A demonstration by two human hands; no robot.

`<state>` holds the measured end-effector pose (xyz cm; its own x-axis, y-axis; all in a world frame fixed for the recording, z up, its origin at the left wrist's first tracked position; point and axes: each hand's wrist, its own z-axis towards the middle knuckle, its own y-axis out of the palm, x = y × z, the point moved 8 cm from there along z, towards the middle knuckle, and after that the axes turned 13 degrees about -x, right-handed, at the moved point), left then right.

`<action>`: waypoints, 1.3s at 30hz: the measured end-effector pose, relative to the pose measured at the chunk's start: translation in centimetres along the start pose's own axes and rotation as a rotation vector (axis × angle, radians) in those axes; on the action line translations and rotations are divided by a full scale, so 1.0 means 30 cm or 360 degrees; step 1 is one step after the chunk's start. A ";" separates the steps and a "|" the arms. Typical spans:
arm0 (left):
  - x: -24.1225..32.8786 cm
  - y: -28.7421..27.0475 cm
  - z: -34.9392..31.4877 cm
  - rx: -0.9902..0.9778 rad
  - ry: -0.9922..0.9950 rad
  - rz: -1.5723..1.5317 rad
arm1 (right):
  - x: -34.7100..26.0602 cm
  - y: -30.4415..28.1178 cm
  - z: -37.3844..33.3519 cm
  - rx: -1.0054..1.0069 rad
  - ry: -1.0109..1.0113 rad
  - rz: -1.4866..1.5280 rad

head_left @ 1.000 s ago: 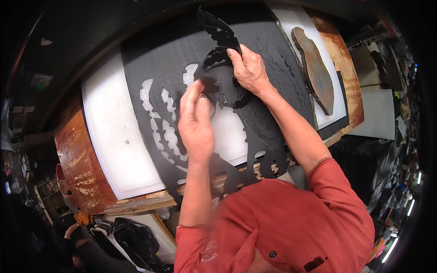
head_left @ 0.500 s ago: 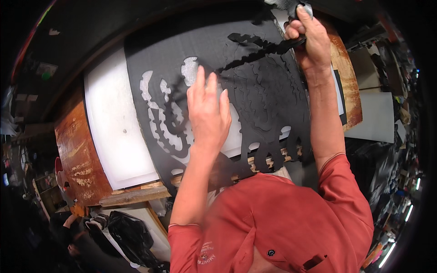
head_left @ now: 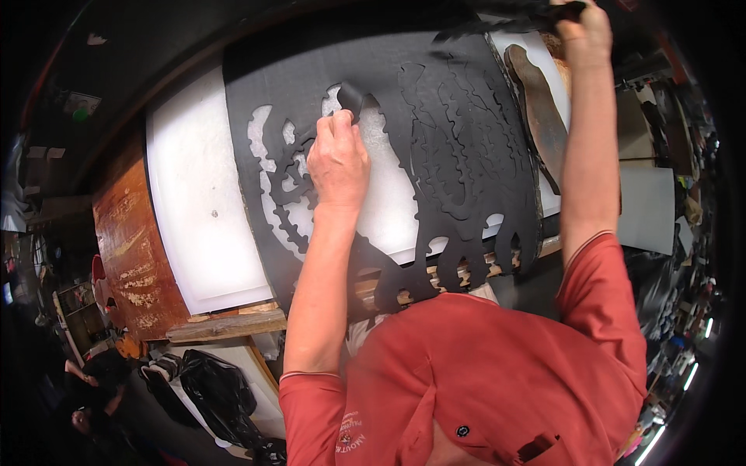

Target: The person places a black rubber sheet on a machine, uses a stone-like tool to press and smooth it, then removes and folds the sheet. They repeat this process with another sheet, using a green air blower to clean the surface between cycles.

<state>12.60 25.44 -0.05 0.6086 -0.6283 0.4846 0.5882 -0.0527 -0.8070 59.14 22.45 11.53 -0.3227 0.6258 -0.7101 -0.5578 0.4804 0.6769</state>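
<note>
A black sheet (head_left: 311, 66), perhaps leather or rubber, lies over the table, with scalloped shapes cut through it. My left hand (head_left: 339, 163) is closed on a curled flap of black material (head_left: 353, 97) beside a large cut opening. Up at the far right, my right hand (head_left: 587, 35) is closed on dark strips of the same material (head_left: 505, 19), which trail leftward above the sheet. These strips are smeared by motion, and the picture's dark rim hides part of what that hand holds.
White board (head_left: 206, 202) shows left of the sheet and through its openings. A long dark worn piece (head_left: 538, 109) lies along the right edge. Brown wood panel (head_left: 136, 256) stands at far left. Black plastic (head_left: 217, 388) hangs lower left, near another person's arm (head_left: 81, 374).
My right hand has swung up and right with the strips, uncovering the long dark piece. My left hand has gone from spread fingers to gripping a flap, which now curls up.
</note>
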 end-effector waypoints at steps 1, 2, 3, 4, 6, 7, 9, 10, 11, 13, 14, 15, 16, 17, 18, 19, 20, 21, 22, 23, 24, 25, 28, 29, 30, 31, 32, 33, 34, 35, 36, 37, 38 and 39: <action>-0.002 0.001 -0.002 -0.0001 0.0011 -0.0001 | -0.125 -0.013 0.019 -0.0027 -0.0157 -0.0239; 0.000 -0.001 -0.002 0.0005 0.0026 -0.0006 | -0.229 -0.008 0.030 -0.0062 -0.0318 -0.0475; -0.004 -0.006 -0.003 0.0002 0.0009 -0.0054 | -0.280 -0.003 0.028 -0.0142 -0.0357 -0.0470; -0.002 -0.012 -0.005 -0.0016 -0.0001 -0.0112 | -0.325 -0.008 -0.002 -0.0211 -0.0396 -0.0472; 0.023 -0.032 -0.025 -0.0055 -0.0031 -0.0223 | -0.305 0.040 -0.161 -0.0787 -0.0247 -0.0904; 0.043 -0.055 -0.049 -0.0067 -0.0051 -0.0268 | -0.288 0.012 -0.220 -0.0456 -0.0326 -0.1430; 0.112 -0.107 -0.123 -0.0141 -0.0024 -0.0355 | -0.201 0.023 -0.397 -0.0262 -0.0337 -0.2197; 0.158 -0.134 -0.180 -0.0184 0.0014 -0.0410 | -0.133 0.049 -0.517 -0.0489 -0.0304 -0.2466; 0.188 -0.117 -0.246 -0.0427 -0.0085 -0.0577 | -0.056 0.101 -0.690 -0.0875 -0.0532 -0.2670; 0.250 -0.064 -0.379 -0.0748 -0.0427 -0.1189 | 0.093 0.100 -0.901 -0.1196 -0.0299 -0.2690; 0.274 -0.018 -0.444 -0.0903 -0.0723 -0.1615 | 0.147 0.106 -0.993 -0.1414 -0.0261 -0.2705; 0.288 -0.016 -0.456 -0.0909 -0.0717 -0.1654 | 0.182 0.112 -1.063 -0.1505 -0.0284 -0.2634; 0.278 -0.016 -0.467 -0.0861 -0.0815 -0.1788 | 0.190 0.127 -1.114 -0.1596 -0.0415 -0.2524; 0.267 0.005 -0.479 -0.0921 -0.0987 -0.1892 | 0.199 0.109 -1.125 -0.1609 -0.0308 -0.2560; 0.257 0.012 -0.471 -0.0876 -0.1069 -0.2055 | 0.193 0.102 -1.137 -0.1622 -0.0305 -0.2562; 0.249 0.049 -0.472 -0.0849 -0.1292 -0.2248 | 0.184 0.097 -1.142 -0.1625 -0.0307 -0.2568; 0.254 0.055 -0.461 -0.0930 -0.1285 -0.2201 | 0.178 0.095 -1.147 -0.1649 -0.0293 -0.2558; 0.261 0.062 -0.447 -0.1022 -0.1242 -0.2157 | 0.170 0.092 -1.152 -0.1660 -0.0283 -0.2550; 0.267 0.070 -0.437 -0.1136 -0.1200 -0.2091 | 0.167 0.087 -1.159 -0.1672 -0.0244 -0.2551; 0.260 0.083 -0.432 -0.1161 -0.1249 -0.2095 | 0.164 0.091 -1.179 -0.1705 -0.0266 -0.2523; 0.252 0.097 -0.428 -0.1204 -0.1288 -0.2078 | 0.166 0.093 -1.198 -0.1738 -0.0272 -0.2504; 0.248 0.106 -0.431 -0.1207 -0.1317 -0.2076 | 0.171 0.098 -1.220 -0.1787 -0.0292 -0.2459; 0.244 0.140 -0.424 -0.1168 -0.1266 -0.2214 | 0.185 0.099 -1.242 -0.1788 -0.0307 -0.2455; 0.246 0.149 -0.420 -0.1134 -0.1221 -0.2275 | 0.193 0.099 -1.246 -0.1819 -0.0264 -0.2459; 0.251 0.161 -0.406 -0.1092 -0.1132 -0.2352 | 0.197 0.102 -1.245 -0.1825 -0.0243 -0.2454; 0.256 0.171 -0.398 -0.1066 -0.1072 -0.2404 | 0.198 0.104 -1.241 -0.1835 -0.0210 -0.2450; 0.253 0.179 -0.392 -0.0977 -0.1061 -0.2495 | 0.198 0.108 -1.241 -0.1865 -0.0180 -0.2452; 0.247 0.188 -0.388 -0.0904 -0.1082 -0.2557 | 0.199 0.112 -1.241 -0.1898 -0.0137 -0.2448; 0.247 0.192 -0.383 -0.0836 -0.1064 -0.2645 | 0.195 0.118 -1.241 -0.1922 -0.0115 -0.2443; 0.249 0.201 -0.379 -0.0845 -0.1061 -0.2678 | 0.194 0.121 -1.234 -0.1887 -0.0098 -0.2440; 0.255 0.205 -0.374 -0.0857 -0.1022 -0.2739 | 0.190 0.124 -1.228 -0.1846 -0.0098 -0.2433; 0.251 0.214 -0.384 -0.0862 -0.1102 -0.2717 | 0.187 0.123 -1.223 -0.1820 -0.0075 -0.2429; 0.261 0.201 -0.369 -0.0824 -0.0948 -0.2751 | 0.184 0.121 -1.220 -0.1790 -0.0055 -0.2404; 0.260 0.195 -0.369 -0.0785 -0.0913 -0.2703 | 0.187 0.116 -1.218 -0.1771 -0.0010 -0.2384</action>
<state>14.89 11.63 -4.72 -0.2480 0.6337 0.7328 0.5590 -0.5241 0.6425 27.44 5.18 2.80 0.8476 0.1193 -0.5170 -0.5201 -0.0062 -0.8541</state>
